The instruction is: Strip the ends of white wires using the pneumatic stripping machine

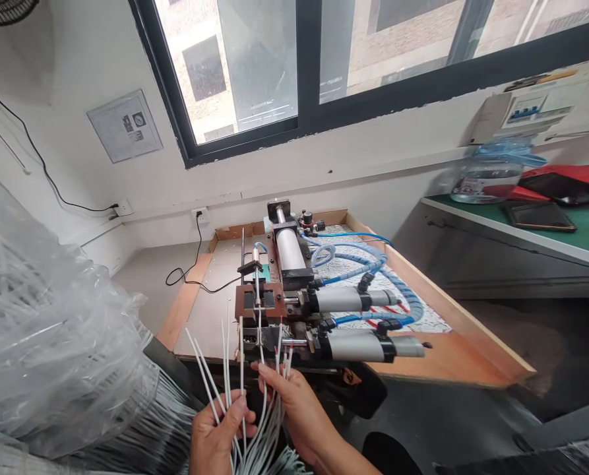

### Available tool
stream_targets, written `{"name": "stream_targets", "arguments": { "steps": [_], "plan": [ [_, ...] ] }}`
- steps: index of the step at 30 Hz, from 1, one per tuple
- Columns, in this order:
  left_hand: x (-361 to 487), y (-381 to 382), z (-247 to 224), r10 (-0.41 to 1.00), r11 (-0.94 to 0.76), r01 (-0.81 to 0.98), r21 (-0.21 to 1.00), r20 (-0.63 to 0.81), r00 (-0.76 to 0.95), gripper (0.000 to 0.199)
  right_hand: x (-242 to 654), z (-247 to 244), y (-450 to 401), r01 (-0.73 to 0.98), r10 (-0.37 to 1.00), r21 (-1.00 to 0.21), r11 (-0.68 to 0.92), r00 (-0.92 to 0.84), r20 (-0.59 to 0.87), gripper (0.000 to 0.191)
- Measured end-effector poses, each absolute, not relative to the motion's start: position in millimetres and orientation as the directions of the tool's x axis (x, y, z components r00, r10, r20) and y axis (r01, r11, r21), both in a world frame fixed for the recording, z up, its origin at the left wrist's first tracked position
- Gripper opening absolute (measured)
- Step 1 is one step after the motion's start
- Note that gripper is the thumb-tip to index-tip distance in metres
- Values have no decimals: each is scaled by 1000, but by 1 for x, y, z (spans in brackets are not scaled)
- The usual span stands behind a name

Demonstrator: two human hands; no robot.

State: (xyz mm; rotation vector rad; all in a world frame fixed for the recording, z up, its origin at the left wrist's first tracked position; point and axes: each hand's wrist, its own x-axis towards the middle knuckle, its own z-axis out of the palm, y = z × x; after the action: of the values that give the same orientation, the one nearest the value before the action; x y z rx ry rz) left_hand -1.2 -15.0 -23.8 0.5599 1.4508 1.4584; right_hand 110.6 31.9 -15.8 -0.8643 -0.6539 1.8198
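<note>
Several thin white cables (243, 376) fan upward from a bunch at the bottom centre. My left hand (219, 432) is closed around some of them, thumb pressed against the fingers. To its right, my right hand (294, 402) pinches a cable between thumb and forefinger, with more cables lying against its palm. That pinched cable reaches up into the front jaws of a pneumatic machine (259, 303). Red tips show on a few cables beside the right fingers. Two silver air cylinders (343, 300) lie sideways just right of the jaws.
Wooden edging (442, 297) borders the bench under the machine, and blue air hoses (413, 300) curl on its right. Plastic-wrapped cable bundles (51, 343) crowd the left side. A green-topped table (522, 221) carries a plastic jug (489, 175) and a phone (539, 216).
</note>
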Motion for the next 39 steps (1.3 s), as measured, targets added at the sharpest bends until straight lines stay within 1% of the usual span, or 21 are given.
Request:
{"name": "stream_targets", "arguments": {
  "steps": [3, 6, 9, 12, 14, 16, 19, 23, 27, 30, 34, 37, 39],
  "plan": [
    [1, -16, -25, 847, 200, -295, 934, -316, -427, 33, 109, -12, 29, -525, 903, -747, -407, -357, -242, 24],
    [0, -16, -24, 860, 211, -297, 931, -321, -397, 33, 107, -13, 24, -514, 920, -779, -359, -335, -202, 23],
    [-5, -15, -22, 866, 148, -379, 914, -305, -396, 30, 108, -17, 18, -483, 939, -821, -306, -294, -177, 26],
    [-9, -14, -21, 859, 47, -454, 890, -268, -437, 29, 110, -20, 17, -465, 971, -856, -224, -182, -155, 28],
    [-10, -14, -21, 852, 10, -474, 880, -256, -456, 29, 110, -22, 19, -473, 984, -863, -176, -86, -153, 28],
    [-9, -15, -19, 849, -14, -480, 877, -243, -468, 28, 108, -24, 22, -494, 986, -855, -162, -40, -163, 27],
    [-9, -14, -17, 840, -46, -470, 881, -220, -495, 28, 103, -26, 29, -558, 980, -809, -184, -43, -193, 27],
    [-8, -12, -12, 819, -66, -464, 883, -218, -531, 29, 100, -24, 37, -648, 960, -717, -255, -80, -268, 27],
    [-7, -11, -12, 818, -30, -460, 887, -243, -522, 29, 101, -19, 42, -710, 933, -620, -333, -152, -327, 27],
    [-6, -11, -16, 829, 17, -426, 904, -251, -500, 30, 101, -17, 44, -718, 918, -591, -367, -177, -356, 29],
    [-1, -13, -21, 850, 121, -326, 938, -268, -454, 33, 101, -16, 42, -681, 891, -583, -443, -267, -366, 30],
    [3, -15, -24, 876, 153, -220, 963, -235, -420, 34, 102, -15, 36, -601, 875, -637, -482, -354, -329, 30],
    [4, -16, -25, 899, 146, -143, 979, -192, -395, 34, 103, -14, 30, -565, 893, -696, -443, -342, -292, 29]
  ]
}}
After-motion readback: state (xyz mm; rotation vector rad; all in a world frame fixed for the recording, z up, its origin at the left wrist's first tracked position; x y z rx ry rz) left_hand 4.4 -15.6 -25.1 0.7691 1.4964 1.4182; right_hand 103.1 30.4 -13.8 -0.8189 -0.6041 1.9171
